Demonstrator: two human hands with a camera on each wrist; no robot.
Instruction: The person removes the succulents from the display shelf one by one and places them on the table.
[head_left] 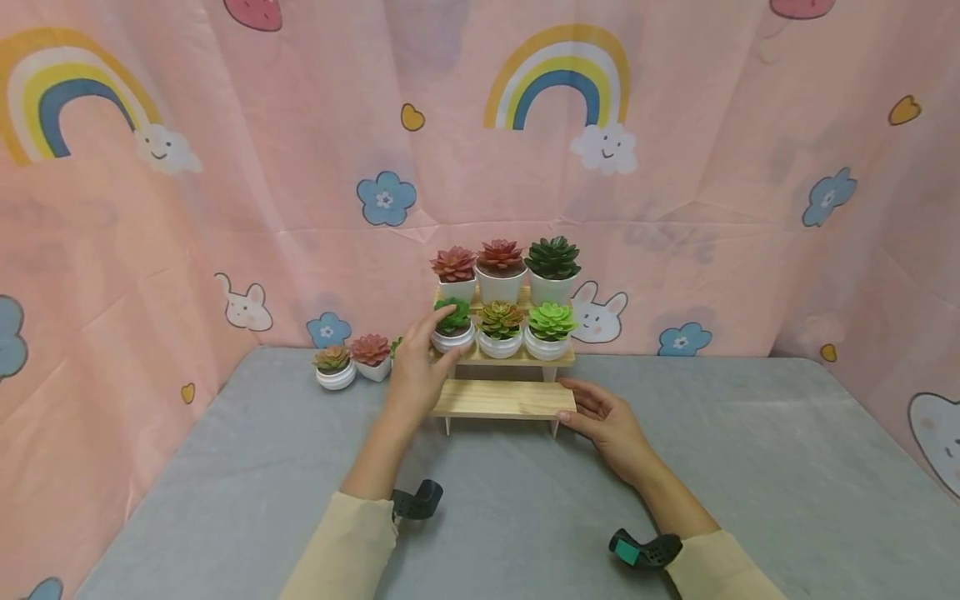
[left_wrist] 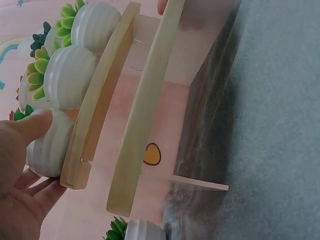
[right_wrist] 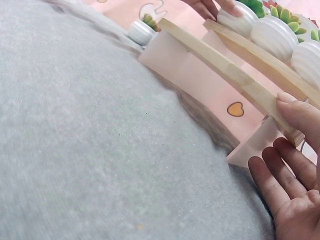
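Observation:
A three-tier wooden plant stand (head_left: 502, 400) stands on the table, its lowest shelf bare. My left hand (head_left: 415, 371) holds the white ribbed pot of a dark green potted succulent (head_left: 453, 340) at the left end of the middle shelf. In the left wrist view the thumb presses the pot (left_wrist: 50, 145) from one side, with fingers round the other. My right hand (head_left: 611, 429) grips the right end of the lowest shelf, thumb on its front edge. Beside the held pot sit a yellow-red succulent (head_left: 501, 321) and a bright green one (head_left: 551, 323).
Two reddish succulents (head_left: 454, 267) (head_left: 501, 262) and a dark green one (head_left: 553, 262) line the top shelf. Left of the stand, an orange-green succulent (head_left: 334, 367) and a pink one (head_left: 371, 354) stand on the grey table (head_left: 247, 467). Behind hangs a pink printed curtain (head_left: 712, 275).

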